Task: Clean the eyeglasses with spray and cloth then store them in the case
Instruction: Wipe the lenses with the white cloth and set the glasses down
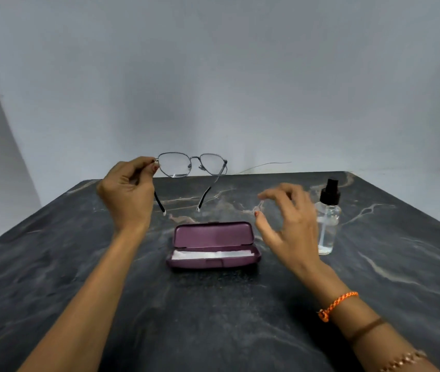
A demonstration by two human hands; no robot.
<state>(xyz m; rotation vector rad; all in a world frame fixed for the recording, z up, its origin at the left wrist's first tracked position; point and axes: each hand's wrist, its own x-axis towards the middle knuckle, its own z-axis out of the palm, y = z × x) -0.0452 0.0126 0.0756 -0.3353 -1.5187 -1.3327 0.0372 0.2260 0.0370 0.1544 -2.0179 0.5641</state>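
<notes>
Above the open case, the left hand pinches the eyeglasses at one hinge, temples unfolded and hanging down, lenses facing away. The right hand hovers just right of the case, fingers spread and relaxed, its grip released and holding nothing, close beside the spray bottle. Risk: a single-point pinch on a thin metal frame can let it twist or slip onto the hard worktop, and a careless reach may topple the tall, narrow bottle. The case is a rigid purple clamshell; a white folded cloth lies inside it. The bottle is clear with a black pump; the worktop is dark veined stone.
</notes>
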